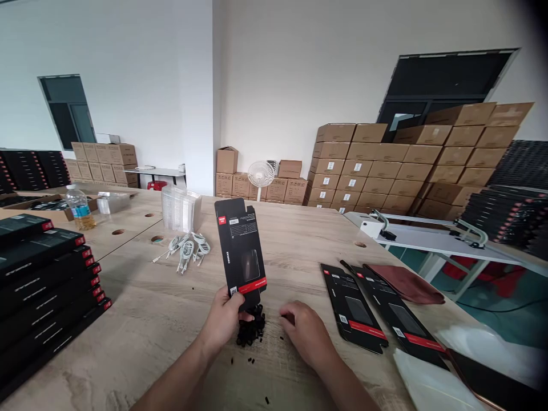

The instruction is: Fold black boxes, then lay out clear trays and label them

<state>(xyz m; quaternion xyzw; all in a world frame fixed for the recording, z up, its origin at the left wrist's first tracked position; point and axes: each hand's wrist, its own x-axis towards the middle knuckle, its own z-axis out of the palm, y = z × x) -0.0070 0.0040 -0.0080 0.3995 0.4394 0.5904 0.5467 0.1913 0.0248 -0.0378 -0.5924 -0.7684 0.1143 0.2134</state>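
Note:
My left hand (225,319) is closed on the lower left corner of a black packaging box (240,251) with a red stripe and a phone picture printed on it. The box is held up, tilted slightly. Just below it lies a heap of small black pieces (252,330) on the wooden table (166,348), with a few strays around. To the right of the heap, my right hand (305,328) is low over the tabletop, its fingers curled and thumb drawn in. Whatever may be between those fingertips is hidden. Similar flat boxes (354,308) lie on the right.
Stacked black boxes (47,285) rise at the left. Farther back are coiled white cables (186,251), clear plastic trays (181,208) and a bottle (79,208). A reddish-brown cloth (405,283) and white plastic bags (428,379) lie at right. Cartons (368,165) line the wall.

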